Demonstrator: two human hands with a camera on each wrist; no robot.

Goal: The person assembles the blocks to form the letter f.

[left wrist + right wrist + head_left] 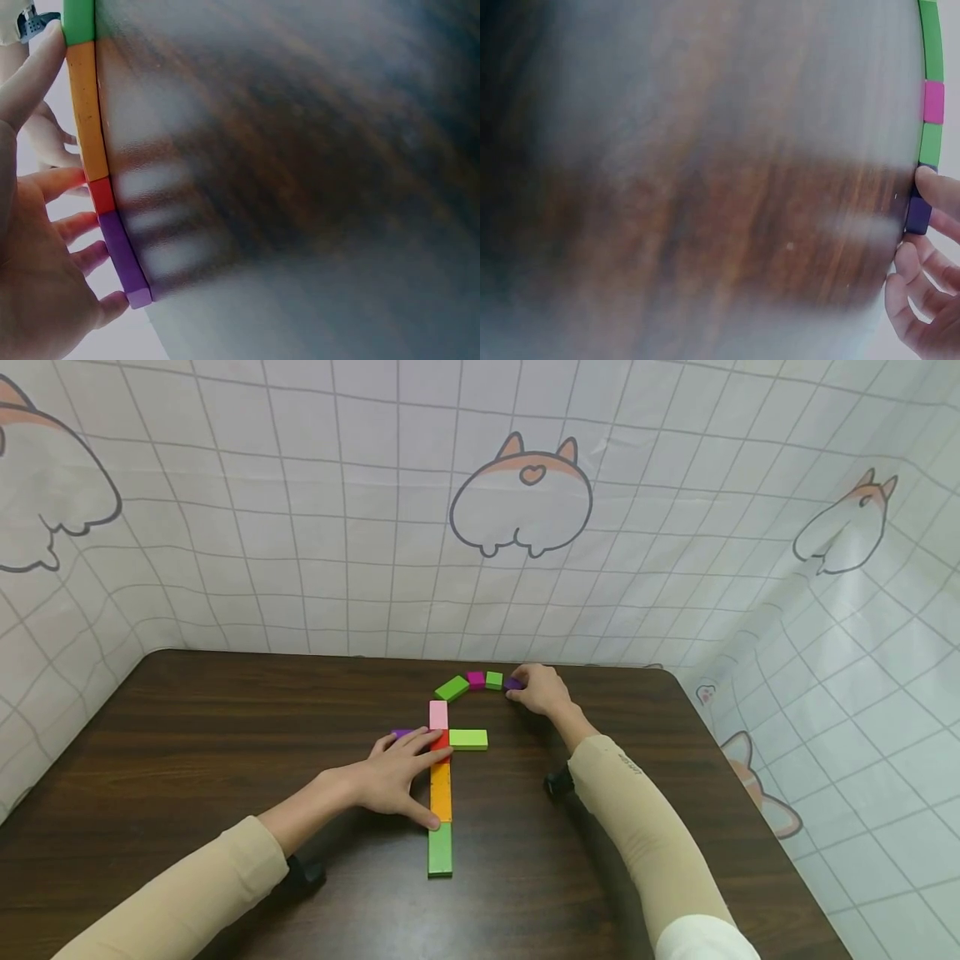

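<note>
My left hand [386,777] lies spread over a column of flat blocks, fingers extended, its fingertips at the red block [440,745] and the thumb near the joint of the orange blocks [441,793] and green block [440,850]. A pink block [438,715] tops the column; a lime block [468,740] juts right and a purple block [124,259] juts left, partly behind the fingers. Farther back, my right hand [542,691] pinches a small dark purple block [919,216] at the right end of a curved row: green block [452,688], magenta block [476,680], small green block [493,681].
The blocks lie on a dark wood-grain table [225,735]. Its far edge runs just behind the curved row, against a white gridded cloth [337,527] printed with cartoon animals. More cloth hangs along the right side. Each wrist carries a black device.
</note>
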